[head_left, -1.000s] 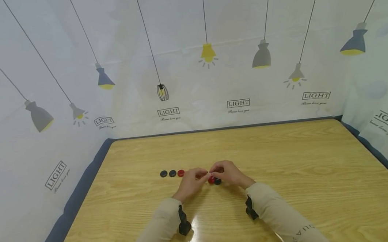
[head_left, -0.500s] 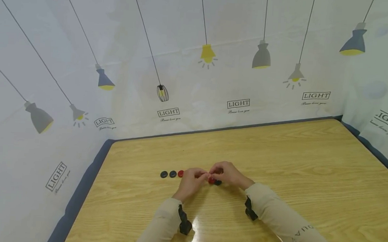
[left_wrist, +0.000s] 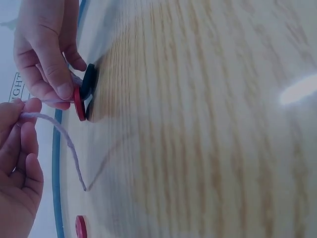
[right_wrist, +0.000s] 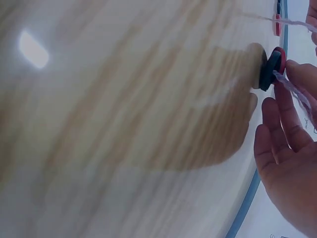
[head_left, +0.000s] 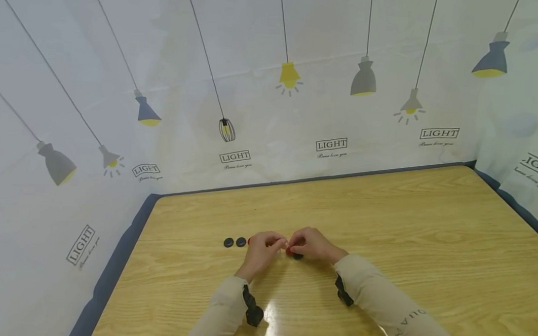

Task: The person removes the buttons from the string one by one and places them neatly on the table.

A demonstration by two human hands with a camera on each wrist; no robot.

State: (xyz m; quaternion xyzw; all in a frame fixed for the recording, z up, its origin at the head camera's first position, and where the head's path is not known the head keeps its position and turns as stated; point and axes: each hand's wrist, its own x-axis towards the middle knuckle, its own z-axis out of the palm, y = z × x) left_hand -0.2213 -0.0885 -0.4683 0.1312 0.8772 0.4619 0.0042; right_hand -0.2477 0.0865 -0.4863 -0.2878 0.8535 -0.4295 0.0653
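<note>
Pinching a pale lilac thread (left_wrist: 54,124) between its fingertips, the left hand (head_left: 261,251) sits at the middle of the wooden desk (head_left: 430,232), its fingers curled round the strand, which in the left wrist view runs from that hand down to the desk surface and also across toward the other hand. The right hand (head_left: 308,243) is close beside it, fingertips nearly meeting the left's, and it grips a red button (left_wrist: 79,103) that stands on edge, with a black button (left_wrist: 90,84) just behind it, touching it face to face; in the left wrist view the thumb presses on the red button's rim while the other fingers curl over the black one. In the right wrist view the same pair shows at the fingertips, the black button (right_wrist: 271,70) nearer the lens and the red button (right_wrist: 281,58) behind, with the thread (right_wrist: 297,94) lying over the fingers. Whether the strand passes through either button cannot be told. To the left of the left hand, two more black buttons (head_left: 234,242) lie flat on the desk side by side, and just beside them a loose red button (left_wrist: 80,227) lies partly hidden by the hand in the head view. A white curtain printed with hanging lamps (head_left: 255,86) stands round the desk's far and side edges.
</note>
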